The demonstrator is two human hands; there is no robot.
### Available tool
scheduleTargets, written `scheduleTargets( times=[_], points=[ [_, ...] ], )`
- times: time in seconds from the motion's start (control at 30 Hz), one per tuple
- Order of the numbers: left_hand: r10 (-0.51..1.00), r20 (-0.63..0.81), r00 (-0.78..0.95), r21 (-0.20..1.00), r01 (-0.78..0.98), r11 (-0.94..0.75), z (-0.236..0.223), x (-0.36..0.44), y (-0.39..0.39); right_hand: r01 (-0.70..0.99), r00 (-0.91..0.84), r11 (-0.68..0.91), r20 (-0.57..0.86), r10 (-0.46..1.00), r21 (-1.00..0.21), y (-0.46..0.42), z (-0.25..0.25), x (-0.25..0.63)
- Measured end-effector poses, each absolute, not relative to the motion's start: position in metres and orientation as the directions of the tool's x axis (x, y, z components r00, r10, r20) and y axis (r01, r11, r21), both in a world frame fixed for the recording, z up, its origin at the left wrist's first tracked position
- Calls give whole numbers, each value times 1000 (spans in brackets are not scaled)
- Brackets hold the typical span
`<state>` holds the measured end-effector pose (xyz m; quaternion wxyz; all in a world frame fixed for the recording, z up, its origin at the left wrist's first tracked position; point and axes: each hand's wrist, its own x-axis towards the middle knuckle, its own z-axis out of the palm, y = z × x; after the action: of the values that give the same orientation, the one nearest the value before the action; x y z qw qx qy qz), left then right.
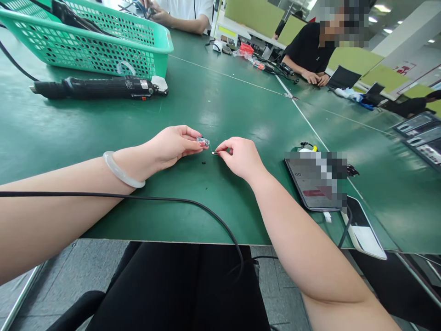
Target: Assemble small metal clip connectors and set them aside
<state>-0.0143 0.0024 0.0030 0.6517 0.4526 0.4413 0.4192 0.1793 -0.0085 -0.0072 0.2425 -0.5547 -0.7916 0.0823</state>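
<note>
Between the thumb and fingers of my left hand (pixel 175 146) is a small grey part (pixel 204 141), perhaps a circuit piece; its exact kind is too small to tell. My right hand (pixel 240 155), closed in a pinch, grips a tiny flat metallic piece (pixel 214 153) by one end. The two pieces are close together but apart, just above the green table (pixel 193 216). A tiny black bit (pixel 203 162) lies on the table below my hands.
A green plastic basket (pixel 103 50) and a black electric screwdriver (pixel 99 88) are at the left. On the right sit a phone (pixel 313 184) and a white device (pixel 367 230). A black cable (pixel 165 199) crosses over my left forearm. Other people sit across the table.
</note>
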Motion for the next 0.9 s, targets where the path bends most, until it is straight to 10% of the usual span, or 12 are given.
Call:
scheduleTargets(
  times=[0.9],
  points=[
    [940, -195, 278, 973, -68, 222, 4, -11, -2, 817, -234, 441, 486, 842, -372, -22, 3, 153]
  ],
)
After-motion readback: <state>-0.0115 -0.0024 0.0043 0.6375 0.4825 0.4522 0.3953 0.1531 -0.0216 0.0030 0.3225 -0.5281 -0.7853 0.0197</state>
